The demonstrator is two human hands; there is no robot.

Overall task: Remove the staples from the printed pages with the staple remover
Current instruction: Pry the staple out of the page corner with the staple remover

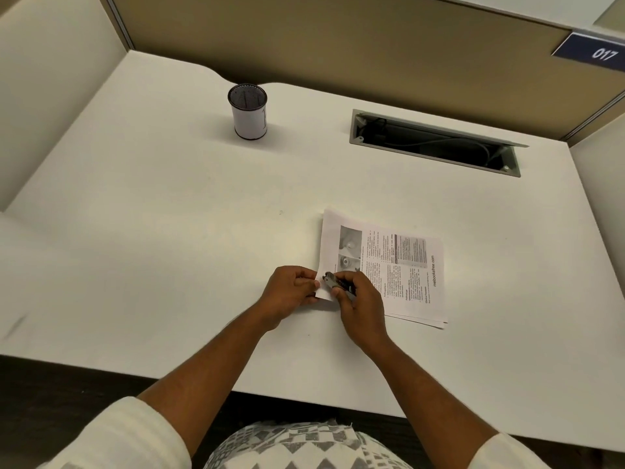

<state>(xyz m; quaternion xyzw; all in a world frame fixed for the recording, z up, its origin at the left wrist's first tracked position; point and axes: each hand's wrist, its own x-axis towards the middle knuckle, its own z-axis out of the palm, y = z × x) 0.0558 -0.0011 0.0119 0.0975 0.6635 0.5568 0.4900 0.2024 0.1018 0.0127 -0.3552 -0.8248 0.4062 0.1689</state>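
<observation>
We have the printed pages [389, 265] lying flat on the white tabletop [169, 198], a little right of centre and toward the near side. Our left hand [287, 292] pinches the near-left corner of the stack, lifting it slightly. Our right hand [362, 306] is closed round the staple remover [338, 284], its metal tip resting at that same corner, where we judge the staple sits; the staple itself is too small to make out. Both grips are closed: the left on paper, the right on the tool.

The pages are light, thin and floppy, and we expect them to tear easily at the staple holes. So we judge it best to hold close beside the staple, as the left hand does, keeping the corner taut. The remover looks small and rigid; a firm hold along its sides should give control of the tip.

The sheets fan a little at the near-right edge, so they may slide over one another once freed. Open room is generous: bare tabletop lies to the left and on the far side. A pen cup [248, 111] stands well apart at the far left, and an open cable slot [436, 143] sits far right. The near edge of the tabletop is close under our forearms, so a loose staple could drop off there.
</observation>
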